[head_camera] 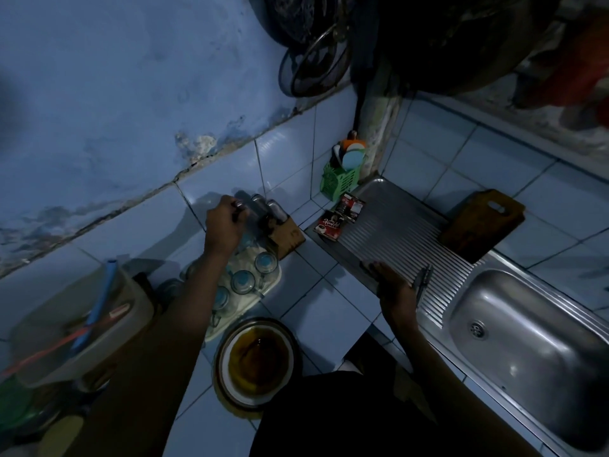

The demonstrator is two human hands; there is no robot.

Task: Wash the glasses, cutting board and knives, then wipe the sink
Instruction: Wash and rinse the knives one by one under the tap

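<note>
On the counter, left hand [224, 222] grips one knife handle [242, 209]; right hand [392, 282] lies flat.

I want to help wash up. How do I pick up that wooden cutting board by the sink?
Take the cutting board by the end with the handle hole, nearest the tiled wall. It lies flat beside the ridged drainboard, so reach from above and hook your fingers through the hole.
</note>
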